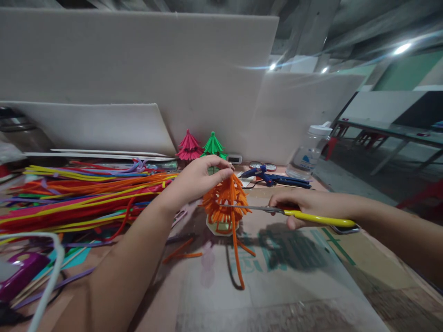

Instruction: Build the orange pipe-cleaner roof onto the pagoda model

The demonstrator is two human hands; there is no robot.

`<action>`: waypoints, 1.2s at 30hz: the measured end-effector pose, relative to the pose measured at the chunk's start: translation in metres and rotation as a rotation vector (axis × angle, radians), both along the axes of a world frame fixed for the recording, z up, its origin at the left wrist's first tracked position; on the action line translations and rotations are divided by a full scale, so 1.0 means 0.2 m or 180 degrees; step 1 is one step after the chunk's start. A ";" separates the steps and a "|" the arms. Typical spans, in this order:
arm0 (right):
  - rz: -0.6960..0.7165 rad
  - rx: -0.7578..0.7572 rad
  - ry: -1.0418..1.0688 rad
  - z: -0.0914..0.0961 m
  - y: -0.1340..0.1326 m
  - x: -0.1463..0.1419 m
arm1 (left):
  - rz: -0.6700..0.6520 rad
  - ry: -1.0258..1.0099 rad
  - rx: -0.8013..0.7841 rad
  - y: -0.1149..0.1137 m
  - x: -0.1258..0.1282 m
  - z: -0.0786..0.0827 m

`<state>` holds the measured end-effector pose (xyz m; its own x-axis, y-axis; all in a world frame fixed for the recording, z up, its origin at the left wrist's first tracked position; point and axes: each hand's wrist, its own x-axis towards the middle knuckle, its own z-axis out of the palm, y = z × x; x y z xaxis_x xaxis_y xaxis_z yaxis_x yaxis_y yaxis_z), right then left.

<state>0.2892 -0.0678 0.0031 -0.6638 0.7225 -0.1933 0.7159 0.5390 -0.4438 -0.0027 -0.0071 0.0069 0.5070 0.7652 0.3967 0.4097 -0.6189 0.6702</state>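
Observation:
An orange pipe-cleaner tree (pixel 212 203) with layered, drooping branches stands on a small pale base (pixel 218 231). My left hand (pixel 211 173) is closed at its tip, thumb and forefinger pinching the top end of a long orange pipe cleaner (pixel 236 258). That strand hangs down the front of the tree, its lower end bent out over the table. In my right hand (pixel 294 205) is a pair of yellow-handled scissors (pixel 311 217). Their thin metal blades point left and cross the front of the tree, by the hanging strand; whether they touch it I cannot tell.
Loose orange pieces (pixel 183 254) lie before the tree. Many coloured pipe cleaners (pixel 86 203) are heaped at left. Behind stand a pink tree (pixel 188 146), a green tree (pixel 212 145) and a white board (pixel 207 83). A blue glue gun (pixel 266 174) and clear bottle (pixel 308 152) are at right.

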 end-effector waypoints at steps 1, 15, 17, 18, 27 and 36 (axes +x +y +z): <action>0.0004 0.0014 -0.0011 0.00 0.00 0.00 | -0.0068 0.0138 -0.0038 -0.01 -0.01 0.01; -0.0124 -0.0014 -0.0005 0.00 -0.02 0.01 | -0.0023 0.0784 0.0580 -0.04 0.01 0.02; -0.0137 -0.0041 0.0037 0.00 -0.01 0.01 | -0.0013 0.0798 0.0586 -0.04 0.00 0.02; -0.0136 -0.0057 0.0054 -0.01 -0.01 0.02 | -0.0007 0.0804 0.0589 -0.04 0.00 0.02; -0.0123 -0.0026 0.0024 0.00 0.01 0.01 | -0.0020 0.0796 0.0614 -0.03 0.00 0.01; -0.0214 -0.0073 -0.0036 0.00 0.02 0.02 | 0.0008 0.0811 0.0594 -0.04 0.00 0.01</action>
